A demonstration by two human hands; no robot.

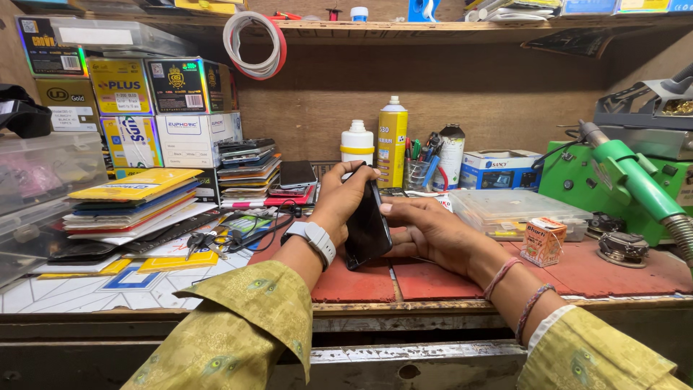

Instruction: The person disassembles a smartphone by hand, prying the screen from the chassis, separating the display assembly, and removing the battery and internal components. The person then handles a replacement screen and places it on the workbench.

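Nearest to us are the two olive-yellow sleeves [245, 325], patterned with small feather eyes, reaching forward over the worn front edge of the surface [404, 307]. Our left hand [343, 195] wears a pale watch [317, 240] at the wrist and grips a dark phone [366, 230] from above, its fingers [359, 173] curled tight over the upper end. Our right hand [426, 230] lies against the phone's right edge, thumb pressed to the side and the other fingers wrapped behind it, so both hands are clamped on the phone. The phone stands tilted on its lower end, just above the red mat [577, 271] that covers the middle of the surface. Two thread bracelets [516, 292] circle the right wrist.

To the left, a bunch of keys [198, 242] lies beside a stack of flat packets with a yellow one [137, 184] on top, and coloured boxes [162, 108] are piled behind. Beyond the hands stand a white bottle [357, 144] and a yellow spray can [392, 141], with a cup of pens [419, 170] just beside them. To the right sit a clear plastic case [527, 211], a small orange carton [543, 242] and a green tool [628, 177] with a hose.
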